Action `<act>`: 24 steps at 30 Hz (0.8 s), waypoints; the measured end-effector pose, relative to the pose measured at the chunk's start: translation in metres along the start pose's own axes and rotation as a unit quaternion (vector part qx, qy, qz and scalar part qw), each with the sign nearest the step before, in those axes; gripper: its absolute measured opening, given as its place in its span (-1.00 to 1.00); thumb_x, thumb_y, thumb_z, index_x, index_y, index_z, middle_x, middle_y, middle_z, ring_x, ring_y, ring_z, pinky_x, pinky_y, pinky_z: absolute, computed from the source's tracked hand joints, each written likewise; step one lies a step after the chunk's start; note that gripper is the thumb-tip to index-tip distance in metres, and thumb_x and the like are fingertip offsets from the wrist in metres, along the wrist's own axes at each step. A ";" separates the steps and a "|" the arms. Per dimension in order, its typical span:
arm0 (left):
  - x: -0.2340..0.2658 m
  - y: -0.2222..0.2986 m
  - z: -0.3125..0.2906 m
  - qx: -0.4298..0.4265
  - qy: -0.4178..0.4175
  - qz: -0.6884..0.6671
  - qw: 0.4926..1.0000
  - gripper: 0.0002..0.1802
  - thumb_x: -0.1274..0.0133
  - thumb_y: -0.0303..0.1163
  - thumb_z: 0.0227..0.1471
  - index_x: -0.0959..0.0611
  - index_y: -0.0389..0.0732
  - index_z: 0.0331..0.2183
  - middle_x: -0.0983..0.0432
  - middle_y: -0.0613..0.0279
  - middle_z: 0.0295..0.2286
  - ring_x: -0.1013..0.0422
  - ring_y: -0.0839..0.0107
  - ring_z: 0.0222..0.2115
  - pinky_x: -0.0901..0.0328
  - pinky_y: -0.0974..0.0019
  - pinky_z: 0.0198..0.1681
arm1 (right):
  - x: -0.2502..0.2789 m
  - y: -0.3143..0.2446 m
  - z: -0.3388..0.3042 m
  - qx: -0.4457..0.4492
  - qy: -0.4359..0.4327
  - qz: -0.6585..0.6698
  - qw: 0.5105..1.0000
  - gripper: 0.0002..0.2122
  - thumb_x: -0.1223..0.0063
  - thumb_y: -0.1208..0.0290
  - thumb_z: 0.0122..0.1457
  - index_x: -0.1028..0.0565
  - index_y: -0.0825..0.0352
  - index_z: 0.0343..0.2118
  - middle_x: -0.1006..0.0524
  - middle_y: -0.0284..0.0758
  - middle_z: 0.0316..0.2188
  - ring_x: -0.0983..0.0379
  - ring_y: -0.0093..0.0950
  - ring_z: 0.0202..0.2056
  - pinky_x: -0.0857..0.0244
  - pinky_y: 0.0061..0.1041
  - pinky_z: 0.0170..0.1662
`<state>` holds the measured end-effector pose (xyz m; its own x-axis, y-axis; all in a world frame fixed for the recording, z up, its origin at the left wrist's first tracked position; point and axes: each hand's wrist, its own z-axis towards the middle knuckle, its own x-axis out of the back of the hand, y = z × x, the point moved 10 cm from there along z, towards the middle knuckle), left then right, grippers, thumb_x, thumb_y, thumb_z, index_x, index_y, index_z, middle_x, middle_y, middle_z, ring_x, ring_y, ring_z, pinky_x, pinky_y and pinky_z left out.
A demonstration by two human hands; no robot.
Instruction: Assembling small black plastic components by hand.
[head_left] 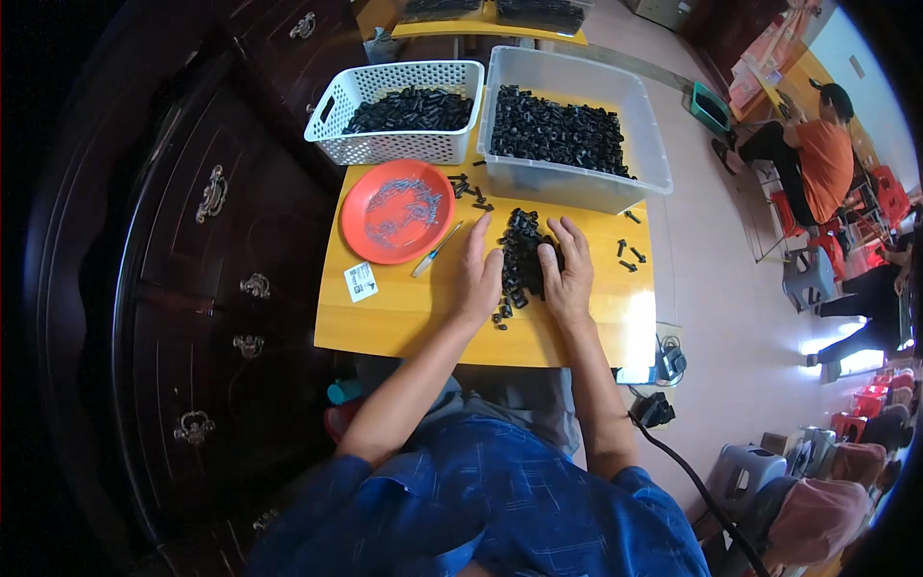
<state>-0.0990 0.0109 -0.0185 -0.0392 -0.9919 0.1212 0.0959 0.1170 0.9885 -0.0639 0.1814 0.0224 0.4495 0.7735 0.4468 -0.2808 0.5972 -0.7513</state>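
A pile of small black plastic parts [522, 252] lies on the yellow table [404, 322], between my two hands. Along its left side rests my left hand [480, 277], fingers stretched out and thumb toward the pile. My right hand [569, 271] borders the opposite side with fingers spread, its thumb and palm edge against the black parts. Neither hand grips a piece. To the left, a red plate [357, 231] holds many thin silvery metal pins [415, 204]. A slim pointed tool [437, 250] lies between that plate and my left hand.
Behind the pile stand a white perforated basket [404, 149] and a clear plastic bin [567, 181], both holding black parts. Loose black pieces [630, 258] lie at the right. A white label [361, 282] sits near the plate. Dark drawers [250, 231] flank the left; a seated person [822, 159] is far right.
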 end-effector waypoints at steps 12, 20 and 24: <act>-0.016 -0.013 0.017 -0.075 -0.007 -0.140 0.987 -0.47 0.23 -0.40 0.23 -0.22 -0.32 0.20 -0.17 -0.07 0.17 -0.10 0.16 0.22 0.03 0.17 0.27 | -0.007 0.039 0.009 -0.055 -0.017 0.084 0.995 -0.59 0.24 0.28 0.34 -0.29 0.34 0.18 -0.25 -0.07 0.20 -0.16 -0.16 0.23 0.02 -0.34 0.28; -0.043 -0.013 0.041 -0.069 -0.050 -0.187 0.979 -0.49 0.25 -0.34 0.26 -0.25 -0.34 0.18 -0.24 -0.05 0.13 -0.18 0.20 0.17 -0.01 0.20 0.26 | -0.030 0.022 0.025 -0.030 -0.076 0.153 0.985 -0.41 0.44 -0.01 0.36 -0.18 0.42 0.23 -0.19 -0.01 0.22 -0.05 -0.16 0.28 0.13 -0.34 0.32; -0.044 -0.008 0.045 -0.088 -0.057 -0.194 0.975 -0.49 0.26 -0.30 0.27 -0.26 -0.35 0.18 -0.26 -0.04 0.12 -0.18 0.21 0.17 -0.02 0.21 0.25 | -0.037 0.039 0.021 -0.075 -0.077 0.217 0.970 -0.36 0.47 -0.08 0.35 -0.20 0.42 0.22 -0.20 -0.07 0.23 -0.05 -0.21 0.28 0.15 -0.36 0.32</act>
<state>-0.1424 0.0554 -0.0279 -0.2155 -0.9464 -0.2407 0.2216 -0.2874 0.9318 -0.1097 0.1805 -0.0136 0.1820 0.9746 0.1304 -0.2835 0.1790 -0.9421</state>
